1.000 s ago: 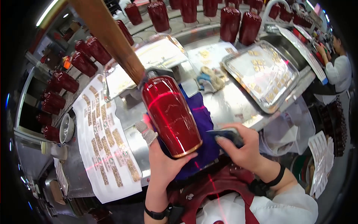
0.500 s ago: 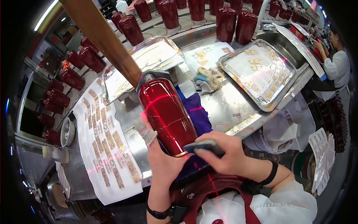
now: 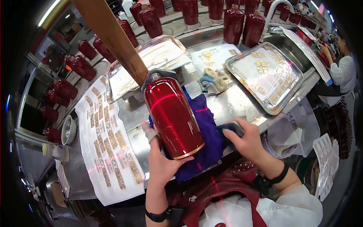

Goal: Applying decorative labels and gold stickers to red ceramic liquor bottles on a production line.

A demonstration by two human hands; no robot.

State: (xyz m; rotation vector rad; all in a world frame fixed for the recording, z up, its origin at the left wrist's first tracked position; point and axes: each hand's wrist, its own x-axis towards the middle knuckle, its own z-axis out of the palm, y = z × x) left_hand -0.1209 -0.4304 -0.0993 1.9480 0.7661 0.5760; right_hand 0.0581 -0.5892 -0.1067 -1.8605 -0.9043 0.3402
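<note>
A glossy dark red bottle (image 3: 174, 117) lies tilted in front of me. Its neck points away, toward a wooden post (image 3: 119, 45), and a thin gold band rings its near end. My left hand (image 3: 160, 160) is closed around the bottle's lower left side, with a pale wrap on one finger. To the right of the bottle, apart from it, my right hand (image 3: 247, 142) grips a dark blue-grey flat pad (image 3: 233, 129); its exact kind is unclear. Beneath the bottle spreads a purple cloth (image 3: 206, 138).
A white sheet of gold-patterned decals (image 3: 109, 151) lies at left. Trays with papers (image 3: 151, 60) and gold decals (image 3: 280, 70) stand farther back, near a crumpled rag (image 3: 213, 81). Several red bottles (image 3: 232, 26) line the back and left. A co-worker (image 3: 342, 68) sits at far right.
My right hand has moved right with the dark pad, away from the bottle's near end. My left hand stays on the bottle. The whole view has shifted slightly.
</note>
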